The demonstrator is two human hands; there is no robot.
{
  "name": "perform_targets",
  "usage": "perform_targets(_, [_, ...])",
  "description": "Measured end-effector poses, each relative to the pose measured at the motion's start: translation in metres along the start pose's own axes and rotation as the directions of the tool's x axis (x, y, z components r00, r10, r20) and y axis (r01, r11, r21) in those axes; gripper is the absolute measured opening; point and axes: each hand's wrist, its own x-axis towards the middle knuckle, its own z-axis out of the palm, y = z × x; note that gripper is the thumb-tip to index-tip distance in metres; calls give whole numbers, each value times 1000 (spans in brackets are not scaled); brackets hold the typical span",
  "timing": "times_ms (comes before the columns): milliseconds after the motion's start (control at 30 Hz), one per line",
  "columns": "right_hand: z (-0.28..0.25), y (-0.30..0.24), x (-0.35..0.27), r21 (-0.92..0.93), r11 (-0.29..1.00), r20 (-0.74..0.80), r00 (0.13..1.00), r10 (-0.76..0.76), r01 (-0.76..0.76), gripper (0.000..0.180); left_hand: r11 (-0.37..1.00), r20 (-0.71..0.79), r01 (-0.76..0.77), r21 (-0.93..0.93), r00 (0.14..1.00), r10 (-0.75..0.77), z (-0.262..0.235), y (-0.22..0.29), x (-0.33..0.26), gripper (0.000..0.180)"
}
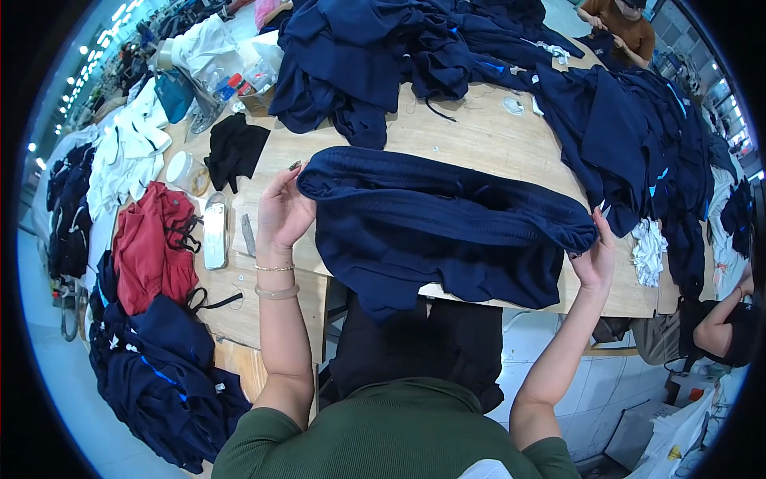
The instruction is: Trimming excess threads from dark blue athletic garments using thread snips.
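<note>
Navy, already gathered at the waistband (pixel 435 213): holding a garment (pixel 447 267) open over the near edge of the surface (pixel 479 132), with fingers of left hand (pixel 287 209) and right hand (pixel 595 259) clamped on opposite ends. Seemingly mid-handling; not yet laid down.

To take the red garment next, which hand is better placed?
Probably the left hand: the red garment is closer to it than to the right hand. Both hold the navy garment.
</note>
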Motion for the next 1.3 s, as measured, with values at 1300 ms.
perform_targets(1300, [-46, 91, -39, -957, -290, 163, 822, -546, -3, 22, -470, 93, 220, 855, 826, 556, -73, -88, -50, 19])
